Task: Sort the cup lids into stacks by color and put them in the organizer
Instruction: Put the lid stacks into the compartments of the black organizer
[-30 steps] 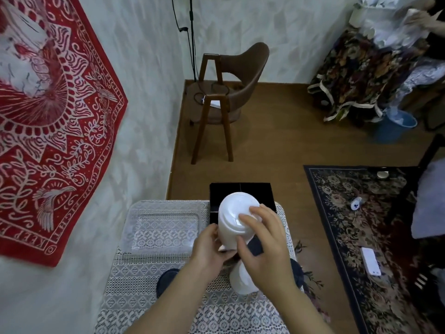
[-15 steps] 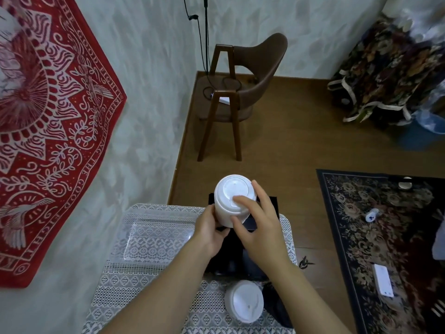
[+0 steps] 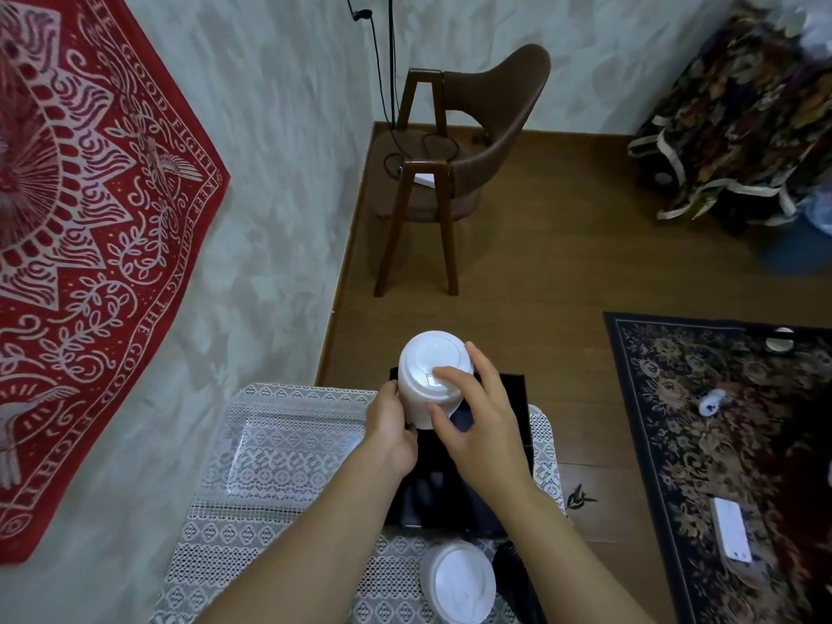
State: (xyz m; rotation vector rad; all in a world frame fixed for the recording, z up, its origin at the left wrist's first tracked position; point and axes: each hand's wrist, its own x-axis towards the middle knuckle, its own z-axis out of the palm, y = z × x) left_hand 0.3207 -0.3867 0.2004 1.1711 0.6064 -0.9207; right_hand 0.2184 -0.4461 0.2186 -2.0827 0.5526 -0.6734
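Observation:
A tall stack of white cup lids stands tilted over the far end of the black organizer, held between both hands. My left hand grips its lower left side. My right hand curls round its right side, one fingertip on the top lid and the thumb on the front. The stack's foot is hidden behind my hands. A second stack of white lids stands on the lace tablecloth near the front edge, with black lids partly visible beside it.
A clear plastic tray lies on the tablecloth left of the organizer. A wooden chair stands beyond on the brown floor. A patterned rug with small items lies right. The wall with a red hanging is left.
Both hands carried the white lid stack forward, from above the near table to the far end of the black organizer. The view tilted down, so the second white stack now shows at the bottom.

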